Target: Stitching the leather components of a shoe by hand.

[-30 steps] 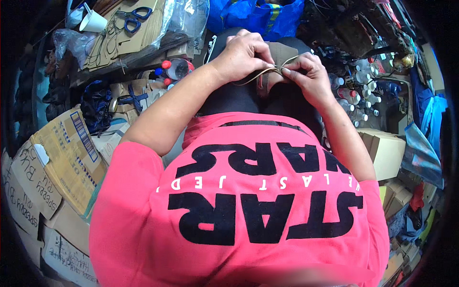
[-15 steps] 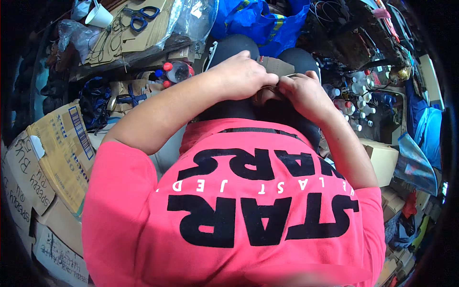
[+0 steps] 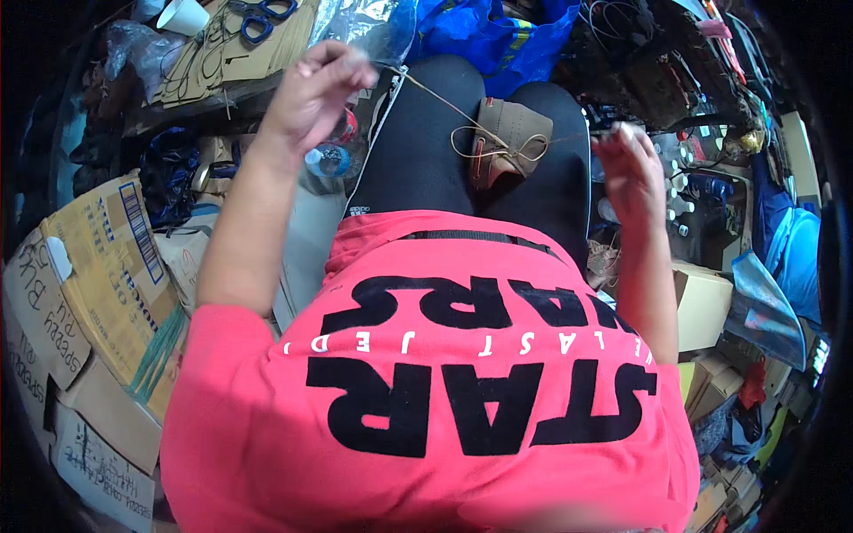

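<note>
A brown shoe upper (image 3: 520, 124) with reddish side lacing rests between my thighs. A tan lace (image 3: 444, 102) forms loops over its opening. One length of it runs taut up and left to my left hand (image 3: 320, 93), whose fingertips are pinched on it, slightly blurred. To the right of the shoe, my right hand (image 3: 629, 164) is raised with fingertips pressed together. A thin, dark strand stretches from the loops to those fingertips, too fine to tell whether it is the same lace. Neither hand touches the shoe itself.
A blue bag (image 3: 498, 40) stands beyond my knees. At the far left, scissors (image 3: 258, 19) lie on brown card sheets, near a white cup (image 3: 184, 16). Plastic bottles (image 3: 682, 191) crowd the right side. Cardboard boxes (image 3: 102, 275) are stacked at the left.
Both hands, earlier close together over the shoe, have drawn apart: left hand up and left, right hand to the right. The shoe and its looped lace are now uncovered, with strands stretched outward.
</note>
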The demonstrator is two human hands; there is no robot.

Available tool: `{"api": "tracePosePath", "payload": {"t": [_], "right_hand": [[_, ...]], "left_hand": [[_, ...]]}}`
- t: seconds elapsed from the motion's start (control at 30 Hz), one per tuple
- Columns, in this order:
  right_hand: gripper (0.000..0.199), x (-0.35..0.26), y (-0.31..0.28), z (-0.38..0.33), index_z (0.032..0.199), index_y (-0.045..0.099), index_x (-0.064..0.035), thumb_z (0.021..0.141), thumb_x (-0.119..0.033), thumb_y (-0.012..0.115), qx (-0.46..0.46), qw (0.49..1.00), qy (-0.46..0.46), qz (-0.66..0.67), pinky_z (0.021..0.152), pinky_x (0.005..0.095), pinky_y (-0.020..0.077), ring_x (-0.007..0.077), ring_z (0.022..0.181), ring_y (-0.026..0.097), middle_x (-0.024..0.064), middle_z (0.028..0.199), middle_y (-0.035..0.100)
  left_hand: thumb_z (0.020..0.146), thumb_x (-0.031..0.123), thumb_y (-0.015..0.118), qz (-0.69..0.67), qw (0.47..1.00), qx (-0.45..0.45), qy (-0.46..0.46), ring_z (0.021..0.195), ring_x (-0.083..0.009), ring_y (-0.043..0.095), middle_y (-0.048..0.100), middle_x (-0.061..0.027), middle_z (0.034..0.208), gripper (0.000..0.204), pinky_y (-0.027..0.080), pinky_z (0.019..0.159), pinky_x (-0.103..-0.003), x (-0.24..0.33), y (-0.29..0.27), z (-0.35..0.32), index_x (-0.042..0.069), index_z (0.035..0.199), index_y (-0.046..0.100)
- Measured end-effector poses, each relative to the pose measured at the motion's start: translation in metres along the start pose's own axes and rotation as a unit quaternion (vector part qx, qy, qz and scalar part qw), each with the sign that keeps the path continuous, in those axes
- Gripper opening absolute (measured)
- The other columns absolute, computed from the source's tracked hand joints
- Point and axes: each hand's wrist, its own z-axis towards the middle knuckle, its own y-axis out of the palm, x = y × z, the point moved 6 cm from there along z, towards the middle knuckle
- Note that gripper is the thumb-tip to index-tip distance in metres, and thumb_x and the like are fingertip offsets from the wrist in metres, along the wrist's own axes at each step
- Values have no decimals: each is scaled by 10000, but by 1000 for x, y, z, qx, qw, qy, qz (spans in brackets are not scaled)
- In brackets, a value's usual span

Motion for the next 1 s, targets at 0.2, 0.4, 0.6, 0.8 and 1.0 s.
{"api": "tracePosePath", "payload": {"t": [0.2, 0.4, 0.6, 0.8, 1.0], "right_hand": [[146, 11, 46, 6, 908, 526, -112, 957, -249, 510, -44, 983, 68, 162, 724, 343, 454, 131, 749, 560, 14, 818, 577], [164, -42, -113, -27, 917, 574, -80, 933, -242, 555, 217, 965, -60, -136, 514, 189, 355, 39, 574, 433, -45, 682, 454], [155, -19, -2, -27, 1009, 676, -59, 874, -92, 608, 39, 927, 6, -373, 668, 203, 424, 55, 745, 519, -28, 808, 594], [137, 9, 75, -31, 884, 706, -78, 750, -57, 688, -131, 738, -146, -646, 643, 288, 464, 206, 741, 618, 89, 753, 616], [143, 2, 79, -25, 914, 705, -82, 772, -95, 691, -78, 819, -139, -552, 602, 298, 457, 194, 675, 600, 81, 727, 601]], "left_hand": [[956, 258, 499, -336, 941, 9, -27, 705, -163, 519, 492, -23, 731, 213, 430, 712, -301, -11, 34, 12, 94, 822, 520], [952, 150, 483, -190, 961, 201, -4, 453, -46, 287, 352, 55, 588, 144, 260, 466, -215, -33, -87, -27, 141, 808, 475], [873, 223, 627, 186, 980, 70, 17, 715, -74, 524, 582, 7, 795, 186, 433, 631, -219, -22, 11, 19, 76, 987, 616], [741, 275, 735, 476, 854, -139, 160, 868, -227, 618, 649, -119, 889, 365, 470, 799, -312, -22, 98, 54, 78, 1038, 657], [699, 312, 760, 533, 824, -185, 53, 956, -289, 623, 662, -136, 1001, 425, 469, 859, -363, -27, 109, 69, 97, 1054, 673]]}}
